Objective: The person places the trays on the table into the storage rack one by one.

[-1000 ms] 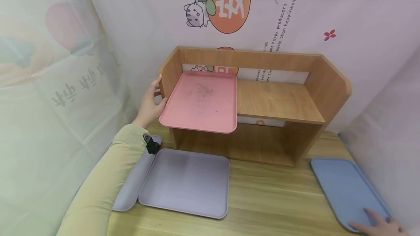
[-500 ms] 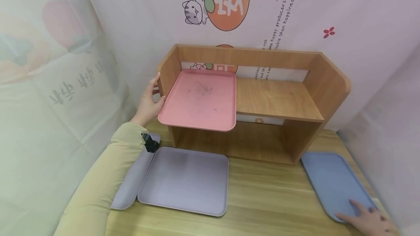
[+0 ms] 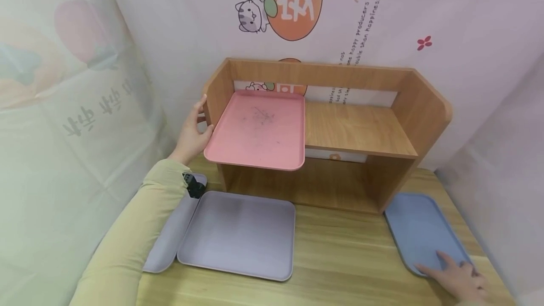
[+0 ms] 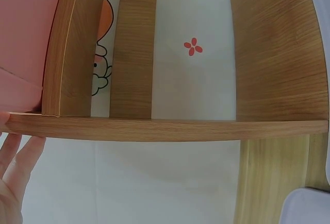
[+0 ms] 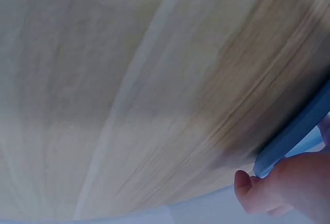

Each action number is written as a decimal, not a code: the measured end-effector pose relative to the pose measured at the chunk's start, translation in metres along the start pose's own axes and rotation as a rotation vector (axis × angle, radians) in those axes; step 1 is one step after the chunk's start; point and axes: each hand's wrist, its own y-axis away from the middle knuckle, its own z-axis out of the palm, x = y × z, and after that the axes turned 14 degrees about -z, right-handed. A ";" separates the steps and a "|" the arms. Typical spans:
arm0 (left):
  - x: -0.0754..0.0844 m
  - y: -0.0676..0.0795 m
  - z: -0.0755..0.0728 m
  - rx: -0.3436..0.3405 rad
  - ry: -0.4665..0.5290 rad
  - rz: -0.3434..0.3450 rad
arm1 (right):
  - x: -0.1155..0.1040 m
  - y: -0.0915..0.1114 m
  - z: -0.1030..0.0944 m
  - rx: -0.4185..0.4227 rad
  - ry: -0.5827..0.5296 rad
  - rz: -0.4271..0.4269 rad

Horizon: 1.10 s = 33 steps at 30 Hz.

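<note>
Matt, plastic-looking blue tray (image 3: 422, 230)

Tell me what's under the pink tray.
Directly under the pink tray is the wooden upper shelf, seen bare to the right. The tray covers the shelf's left part, so anything beneath it there is hidden.

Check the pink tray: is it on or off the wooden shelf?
On: the head view shows the pink tray lying on the upper board of the wooden shelf, its near edge jutting past the board's front.
</note>
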 end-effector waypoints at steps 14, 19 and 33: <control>0.002 0.002 0.000 0.008 -0.014 0.000 | -0.021 -0.003 0.007 0.065 -0.034 0.014; 0.001 0.002 -0.001 0.004 -0.017 -0.003 | -0.031 -0.004 0.010 0.087 -0.053 0.029; 0.001 -0.001 -0.001 0.000 0.002 0.008 | -0.019 -0.005 -0.004 0.126 0.013 0.004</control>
